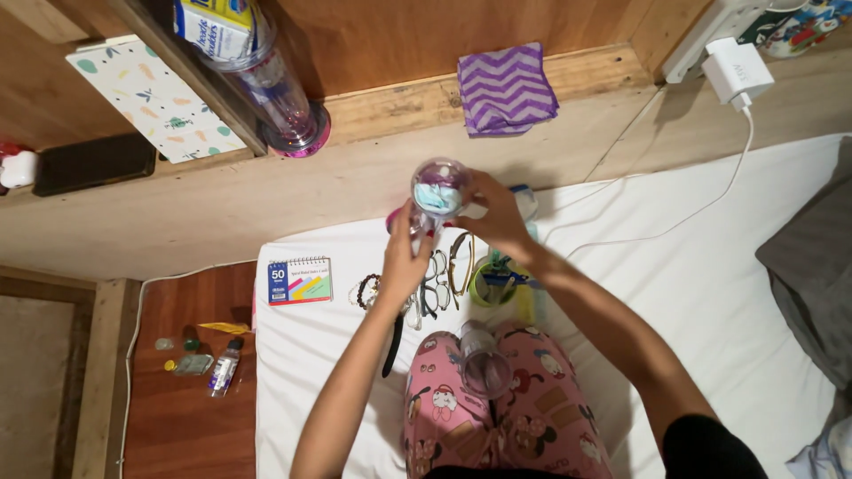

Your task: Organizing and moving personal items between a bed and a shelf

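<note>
A clear plastic tumbler (438,191) with a pale blue wad inside is held up over the white sheet (692,284). My left hand (404,262) grips its lower side, and my right hand (497,217) wraps its upper right side. Below the hands, eyeglasses (435,288), a beaded bracelet (366,291) and thin bangles (461,263) lie on the sheet. A second clear cup (484,364) rests on my lap, on the pink cartoon-print trousers (541,417).
A small spiral notepad (300,281) lies left on the sheet. A green cup with items (493,282) stands under my right wrist. A tall clear tumbler (284,98), purple zigzag cloth (506,89), white charger and cable (737,75) sit farther off. Small bottles (224,368) lie on the wooden floor.
</note>
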